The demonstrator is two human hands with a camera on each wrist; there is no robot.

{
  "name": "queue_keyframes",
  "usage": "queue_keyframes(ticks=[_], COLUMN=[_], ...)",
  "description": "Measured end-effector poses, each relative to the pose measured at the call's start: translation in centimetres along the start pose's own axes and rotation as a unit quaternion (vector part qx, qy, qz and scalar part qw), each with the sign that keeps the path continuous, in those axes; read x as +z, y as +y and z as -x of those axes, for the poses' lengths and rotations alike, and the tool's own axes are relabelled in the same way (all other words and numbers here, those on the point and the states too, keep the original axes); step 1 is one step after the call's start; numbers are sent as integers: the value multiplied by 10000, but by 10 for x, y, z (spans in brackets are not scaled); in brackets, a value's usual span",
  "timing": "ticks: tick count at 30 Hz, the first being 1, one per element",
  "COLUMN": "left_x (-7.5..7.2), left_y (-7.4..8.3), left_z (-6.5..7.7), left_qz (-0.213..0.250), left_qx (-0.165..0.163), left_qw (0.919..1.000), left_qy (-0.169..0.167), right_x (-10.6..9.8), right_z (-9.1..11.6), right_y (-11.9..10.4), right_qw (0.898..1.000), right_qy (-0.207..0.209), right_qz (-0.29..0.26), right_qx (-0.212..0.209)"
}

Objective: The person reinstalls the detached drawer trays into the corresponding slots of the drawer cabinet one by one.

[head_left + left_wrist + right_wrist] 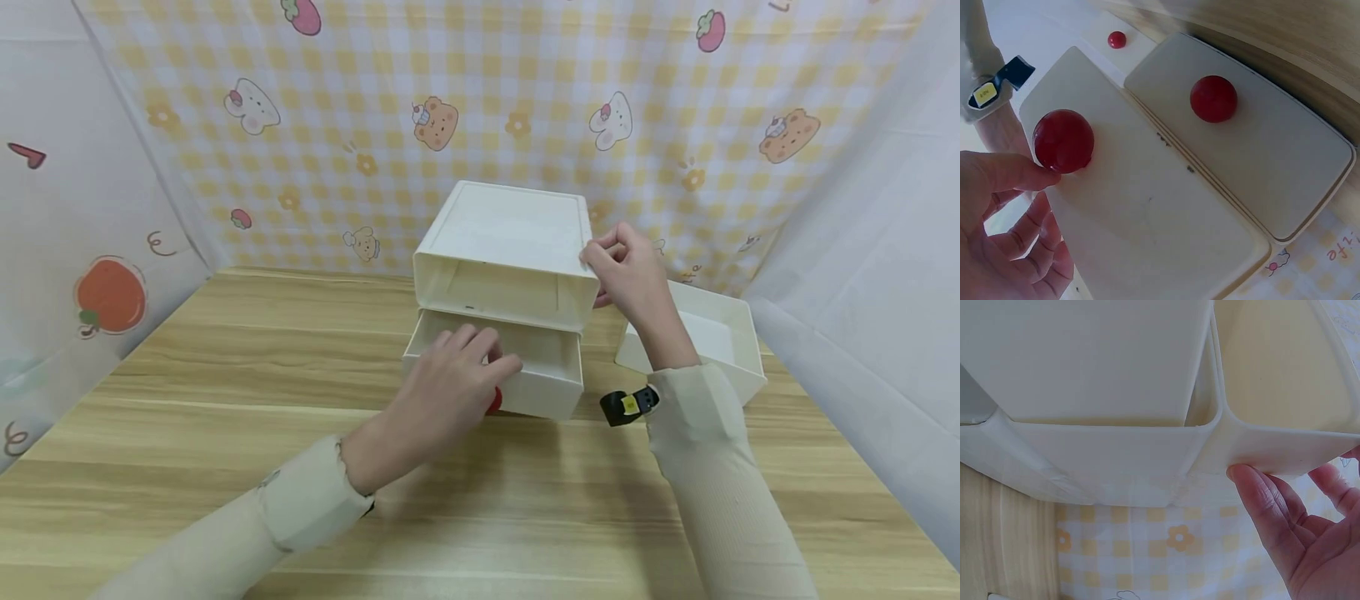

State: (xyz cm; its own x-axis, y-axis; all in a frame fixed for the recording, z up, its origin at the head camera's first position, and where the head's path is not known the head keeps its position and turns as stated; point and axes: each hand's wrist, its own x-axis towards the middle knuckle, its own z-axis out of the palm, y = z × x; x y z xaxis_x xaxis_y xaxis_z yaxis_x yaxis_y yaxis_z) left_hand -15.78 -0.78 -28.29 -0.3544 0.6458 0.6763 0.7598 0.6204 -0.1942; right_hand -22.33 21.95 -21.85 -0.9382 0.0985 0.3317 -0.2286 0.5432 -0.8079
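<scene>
A white drawer cabinet (517, 221) stands on the table, its upper compartment without a drawer. Below that, a white drawer (551, 392) is pulled partly out. My left hand (453, 383) grips the top edge of this drawer's front. In the left wrist view, the thumb lies beside the red ball knob (1064, 141), with the fingers behind the panel. Another drawer front (1272, 156) with its own red knob (1214, 99) sits under it. My right hand (626, 271) holds the cabinet's upper right edge. The right wrist view has its thumb (1250, 487) against the side wall.
A separate white drawer (738, 333) lies on the wooden table (300, 350) to the right of the cabinet. Its small red knob (1117, 40) shows in the left wrist view. A checked cloth (517, 83) hangs behind, with white cloth walls on both sides.
</scene>
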Motion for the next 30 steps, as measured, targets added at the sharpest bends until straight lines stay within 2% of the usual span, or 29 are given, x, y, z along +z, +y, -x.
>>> queue_keyframes(ticks=[6,25,30], left_x=[6,30,33], left_y=[-5,-21,-24], left_z=[-3,-17,-19], left_qz=[9,-32,-46], left_qx=[-53,-93,-132], left_qw=[10000,9996,9997], left_qy=[-23,257,185], right_x=[0,-1,0], right_z=[0,1,1], right_y=[0,0,0], right_qw=[10000,10000,10000], right_qy=[-4,24,12], right_qz=[-1,-24,-49], right_qx=[8,-43,-22])
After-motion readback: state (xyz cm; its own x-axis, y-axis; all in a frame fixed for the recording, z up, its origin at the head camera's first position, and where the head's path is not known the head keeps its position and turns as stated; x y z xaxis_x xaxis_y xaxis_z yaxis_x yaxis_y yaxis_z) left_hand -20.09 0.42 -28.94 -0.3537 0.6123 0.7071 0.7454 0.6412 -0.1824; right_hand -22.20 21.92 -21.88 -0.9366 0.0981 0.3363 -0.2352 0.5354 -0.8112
